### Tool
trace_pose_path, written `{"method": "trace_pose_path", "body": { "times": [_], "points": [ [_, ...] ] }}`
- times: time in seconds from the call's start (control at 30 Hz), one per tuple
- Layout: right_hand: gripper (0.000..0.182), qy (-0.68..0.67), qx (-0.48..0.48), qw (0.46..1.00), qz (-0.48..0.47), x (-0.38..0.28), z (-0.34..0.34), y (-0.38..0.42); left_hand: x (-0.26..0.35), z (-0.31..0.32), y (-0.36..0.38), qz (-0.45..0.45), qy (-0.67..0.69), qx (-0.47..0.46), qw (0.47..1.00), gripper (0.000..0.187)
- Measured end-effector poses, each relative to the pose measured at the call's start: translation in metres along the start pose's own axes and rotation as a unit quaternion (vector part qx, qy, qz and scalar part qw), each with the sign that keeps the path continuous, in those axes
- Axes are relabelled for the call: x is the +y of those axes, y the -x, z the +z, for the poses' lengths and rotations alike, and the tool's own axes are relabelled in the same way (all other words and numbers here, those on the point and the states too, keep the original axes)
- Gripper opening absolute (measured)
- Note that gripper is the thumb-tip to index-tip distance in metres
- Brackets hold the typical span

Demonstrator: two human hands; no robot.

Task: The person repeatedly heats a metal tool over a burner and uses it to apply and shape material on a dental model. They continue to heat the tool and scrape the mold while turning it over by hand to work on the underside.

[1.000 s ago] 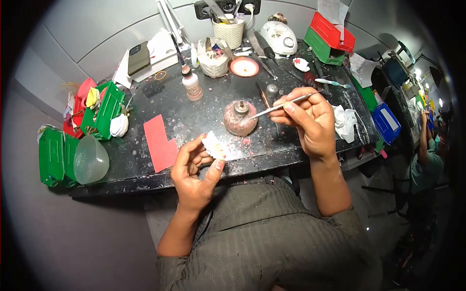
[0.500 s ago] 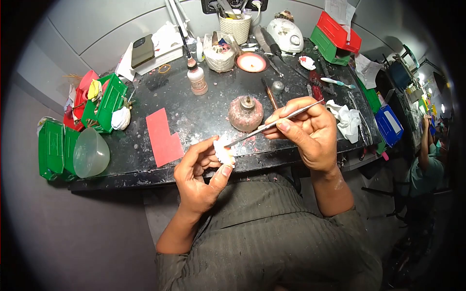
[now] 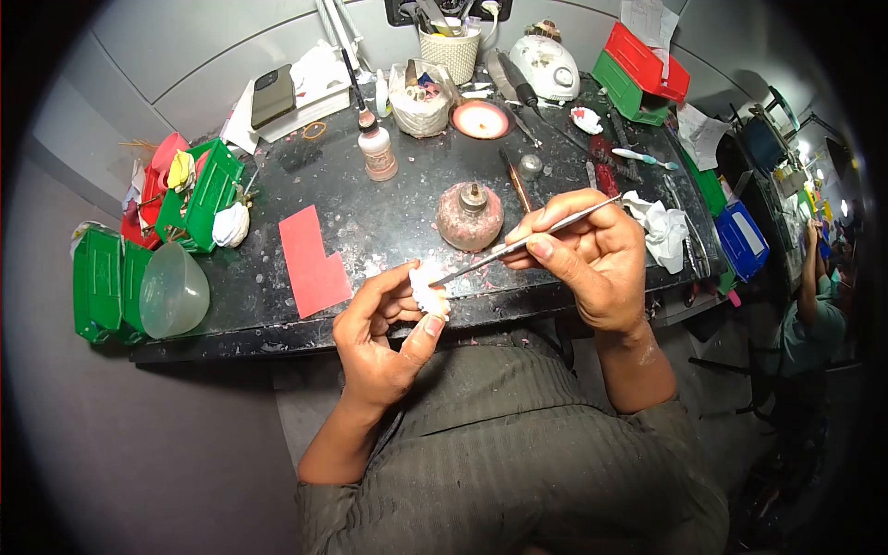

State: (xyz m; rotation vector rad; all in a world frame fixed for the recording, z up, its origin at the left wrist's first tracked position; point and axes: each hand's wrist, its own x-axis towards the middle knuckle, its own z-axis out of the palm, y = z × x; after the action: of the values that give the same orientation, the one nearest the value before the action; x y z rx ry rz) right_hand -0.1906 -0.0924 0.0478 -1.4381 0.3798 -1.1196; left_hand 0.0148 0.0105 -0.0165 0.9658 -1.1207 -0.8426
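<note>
My left hand [image 3: 381, 328] pinches a small white dental cast [image 3: 430, 292] with a bumpy edge between thumb and fingers. Glare washes out much of its surface, though a yellowish patch shows low on it. In my right hand [image 3: 592, 259] is a slim metal wax carver [image 3: 527, 242], gripped like a pen, its lower tip at the cast. Whether that tip touches cannot be told. Just behind the tool stands a round, wax-smeared spirit lamp [image 3: 470, 216]. A red wax sheet [image 3: 313, 264] with a notched corner lies left of the hands.
Green bins [image 3: 199, 199] and a translucent cup [image 3: 174, 291] stand at the left. Behind are a dropper bottle [image 3: 376, 153], a bag-lined tub [image 3: 421, 104], a wax dish [image 3: 481, 119] and a white machine [image 3: 544, 69]. Crumpled tissue [image 3: 659, 227] lies right. Another person [image 3: 814, 314] sits far right.
The carver and my right hand have shifted slightly to the right, and the carver has turned a little in the fingers. My left hand and the cast have barely moved.
</note>
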Motion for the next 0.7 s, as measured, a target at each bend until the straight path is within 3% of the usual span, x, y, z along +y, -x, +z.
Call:
{"method": "trace_pose_path", "body": {
  "times": [0.7],
  "points": [
    [0.015, 0.012, 0.015, 1.0, -0.006, 0.0004, -0.0013, 0.0002, 0.0004, -0.0006, 0.0019, -0.021, 0.033, 0.006, 0.999, 0.051]
  ]
}}
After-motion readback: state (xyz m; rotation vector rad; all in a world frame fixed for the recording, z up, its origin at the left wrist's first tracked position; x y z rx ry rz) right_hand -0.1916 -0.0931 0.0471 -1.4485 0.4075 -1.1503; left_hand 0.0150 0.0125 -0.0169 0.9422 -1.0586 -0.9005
